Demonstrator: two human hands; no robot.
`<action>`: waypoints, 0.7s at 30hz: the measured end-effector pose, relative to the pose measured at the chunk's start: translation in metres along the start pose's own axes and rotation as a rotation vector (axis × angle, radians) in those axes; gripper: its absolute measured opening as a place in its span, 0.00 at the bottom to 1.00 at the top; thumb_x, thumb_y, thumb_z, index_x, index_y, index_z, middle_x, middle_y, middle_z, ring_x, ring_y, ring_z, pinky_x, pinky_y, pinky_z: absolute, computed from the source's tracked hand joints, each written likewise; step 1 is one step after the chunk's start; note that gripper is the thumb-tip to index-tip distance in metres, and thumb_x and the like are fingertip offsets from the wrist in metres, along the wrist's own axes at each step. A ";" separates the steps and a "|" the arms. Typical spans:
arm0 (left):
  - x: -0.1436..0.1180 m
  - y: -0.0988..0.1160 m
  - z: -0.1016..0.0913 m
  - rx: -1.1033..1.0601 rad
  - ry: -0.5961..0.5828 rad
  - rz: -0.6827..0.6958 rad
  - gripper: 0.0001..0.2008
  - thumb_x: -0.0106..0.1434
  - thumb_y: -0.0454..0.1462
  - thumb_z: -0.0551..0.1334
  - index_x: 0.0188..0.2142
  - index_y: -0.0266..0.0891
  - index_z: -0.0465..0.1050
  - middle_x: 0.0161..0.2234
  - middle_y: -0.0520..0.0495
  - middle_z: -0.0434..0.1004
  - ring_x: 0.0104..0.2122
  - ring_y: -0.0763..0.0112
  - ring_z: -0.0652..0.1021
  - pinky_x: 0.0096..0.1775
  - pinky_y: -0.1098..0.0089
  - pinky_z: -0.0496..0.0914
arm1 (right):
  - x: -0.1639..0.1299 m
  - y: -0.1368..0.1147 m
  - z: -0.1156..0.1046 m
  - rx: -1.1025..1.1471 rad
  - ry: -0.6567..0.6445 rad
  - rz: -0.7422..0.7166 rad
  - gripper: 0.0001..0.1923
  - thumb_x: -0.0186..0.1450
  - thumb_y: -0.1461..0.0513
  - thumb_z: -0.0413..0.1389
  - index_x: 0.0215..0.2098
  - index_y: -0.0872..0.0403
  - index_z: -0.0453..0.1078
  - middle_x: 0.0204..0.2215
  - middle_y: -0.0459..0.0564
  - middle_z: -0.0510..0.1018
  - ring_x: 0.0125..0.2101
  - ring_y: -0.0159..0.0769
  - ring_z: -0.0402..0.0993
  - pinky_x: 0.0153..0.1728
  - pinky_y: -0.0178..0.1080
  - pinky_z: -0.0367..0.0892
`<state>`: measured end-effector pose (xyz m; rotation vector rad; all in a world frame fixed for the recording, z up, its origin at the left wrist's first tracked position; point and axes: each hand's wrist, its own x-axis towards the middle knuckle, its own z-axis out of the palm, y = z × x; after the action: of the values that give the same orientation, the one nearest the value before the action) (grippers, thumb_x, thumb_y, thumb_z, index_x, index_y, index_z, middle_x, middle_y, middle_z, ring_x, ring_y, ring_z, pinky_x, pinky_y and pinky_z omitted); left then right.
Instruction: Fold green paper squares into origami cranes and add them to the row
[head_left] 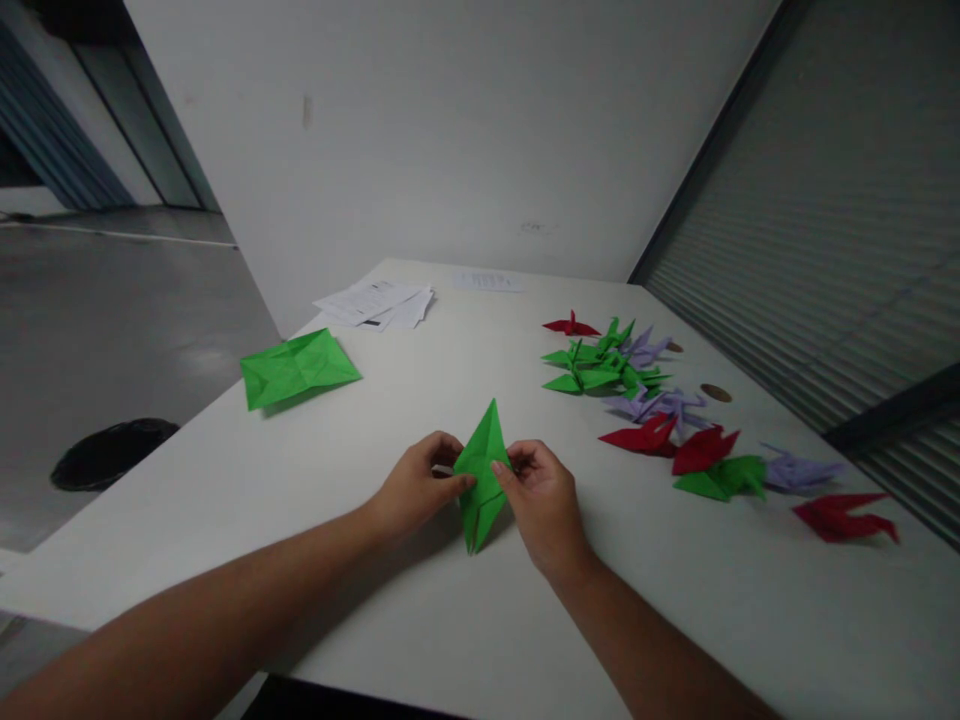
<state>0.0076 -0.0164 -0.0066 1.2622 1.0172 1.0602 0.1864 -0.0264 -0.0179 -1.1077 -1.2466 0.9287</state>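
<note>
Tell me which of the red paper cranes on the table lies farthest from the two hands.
The red crane at the far end of the row, beyond the green cranes. The other red ones lie nearer, to the right of the right hand.

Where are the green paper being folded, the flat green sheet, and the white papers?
folded green paper (480, 478), head view, its middle crease.
flat green sheet (298, 368), head view, its centre.
white papers (375, 302), head view, top sheet.

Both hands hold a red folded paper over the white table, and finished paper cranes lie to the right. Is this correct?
Not quite: the folded paper pinched between the left hand and the right hand is green, not red, as the head view shows. It is over the white table, and the paper cranes lie to the right.
</note>
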 end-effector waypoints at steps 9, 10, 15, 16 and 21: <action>0.001 -0.001 -0.001 -0.213 -0.050 -0.039 0.19 0.50 0.32 0.75 0.41 0.37 0.75 0.39 0.44 0.79 0.39 0.65 0.78 0.42 0.65 0.71 | -0.001 -0.002 0.002 0.046 -0.004 -0.017 0.10 0.61 0.58 0.65 0.35 0.50 0.69 0.30 0.45 0.74 0.31 0.36 0.73 0.33 0.38 0.71; 0.001 -0.001 -0.001 -0.216 -0.055 -0.040 0.19 0.50 0.32 0.75 0.41 0.36 0.75 0.39 0.43 0.79 0.39 0.65 0.78 0.43 0.64 0.71 | -0.001 -0.002 0.002 0.046 -0.004 -0.018 0.10 0.61 0.58 0.65 0.35 0.50 0.69 0.30 0.45 0.74 0.31 0.36 0.73 0.33 0.38 0.71; 0.001 -0.001 -0.001 -0.197 -0.034 -0.047 0.16 0.50 0.33 0.75 0.36 0.37 0.73 0.32 0.49 0.77 0.33 0.70 0.77 0.37 0.68 0.70 | -0.001 -0.004 0.001 0.032 -0.017 -0.018 0.09 0.61 0.58 0.64 0.35 0.50 0.69 0.29 0.45 0.74 0.30 0.36 0.73 0.32 0.38 0.70; 0.000 -0.001 -0.001 -0.201 -0.030 -0.046 0.16 0.50 0.33 0.75 0.35 0.37 0.72 0.32 0.50 0.77 0.32 0.71 0.77 0.36 0.69 0.69 | -0.001 -0.004 0.001 0.029 -0.019 -0.022 0.09 0.61 0.58 0.64 0.35 0.50 0.69 0.29 0.45 0.74 0.31 0.36 0.73 0.32 0.38 0.70; -0.002 -0.004 -0.002 -0.246 -0.075 -0.056 0.17 0.52 0.33 0.75 0.38 0.38 0.72 0.32 0.51 0.79 0.32 0.70 0.78 0.35 0.69 0.71 | -0.002 0.000 0.003 0.037 -0.034 -0.034 0.08 0.62 0.60 0.64 0.34 0.50 0.69 0.29 0.44 0.73 0.31 0.36 0.72 0.34 0.38 0.69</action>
<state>0.0055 -0.0177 -0.0105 1.0600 0.8324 1.0523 0.1830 -0.0279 -0.0184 -1.0423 -1.2673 0.9446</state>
